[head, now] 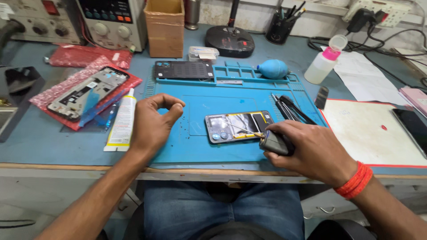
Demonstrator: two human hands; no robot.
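Right hand (pixel 311 153): closed around a dark screwdriver (pixel 275 143), tip on the opened phone (pixel 239 126), lower centre.
Left hand (pixel 153 122): thumb and forefinger pinched together, perhaps on a screw; cannot tell.
Phone: flat on blue mat (pixel 178 151), steady for work.
Glue tube (pixel 121 122): left, on table (pixel 40 149).

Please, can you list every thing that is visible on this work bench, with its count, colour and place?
opened phone: one, silver and black, on mat centre
repair mat: one, blue, bench middle
back cover: one, black, mat's far edge
air blower: one, blue, mat's far right
glue tube: one, white, left of mat
phone frame: one, grey, on red bubble wrap, left
squeeze bottle: one, clear, pink cap, right
cardboard box: one, brown, back
left hand: empty, fingers pinched
right hand: holds dark tool
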